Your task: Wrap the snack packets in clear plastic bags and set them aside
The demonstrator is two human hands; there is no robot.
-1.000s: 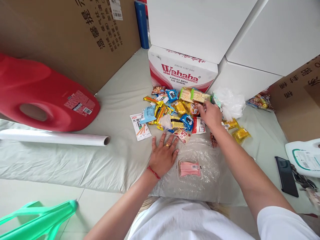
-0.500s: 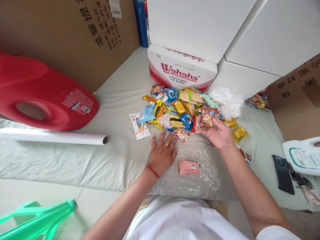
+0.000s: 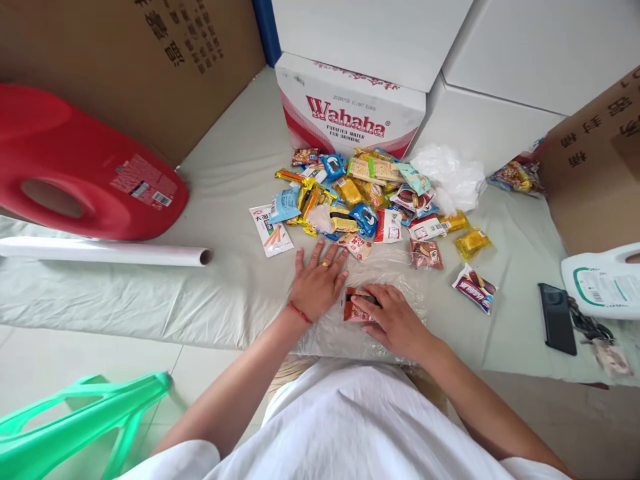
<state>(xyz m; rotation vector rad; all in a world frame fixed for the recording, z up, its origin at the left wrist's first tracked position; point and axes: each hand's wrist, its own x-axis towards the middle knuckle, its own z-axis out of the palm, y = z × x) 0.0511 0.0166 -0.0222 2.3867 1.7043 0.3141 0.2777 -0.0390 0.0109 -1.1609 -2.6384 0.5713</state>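
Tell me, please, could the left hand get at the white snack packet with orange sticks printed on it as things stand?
Probably yes: the left hand lies flat on the pale sheet, and the white snack packet lies bare just beyond it, nothing between.

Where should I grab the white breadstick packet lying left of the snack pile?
Pinch the near short edge of the breadstick packet, coming from the left hand side. It lies flat on the sheet, mostly apart from the snack pile, so that edge looks free.

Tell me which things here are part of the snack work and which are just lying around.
In use: left hand flat on the clear plastic bag; right hand pressing a brown snack packet onto it; snack pile.

Lying about: red jug, film roll, phone, Wahaha box, green stool.
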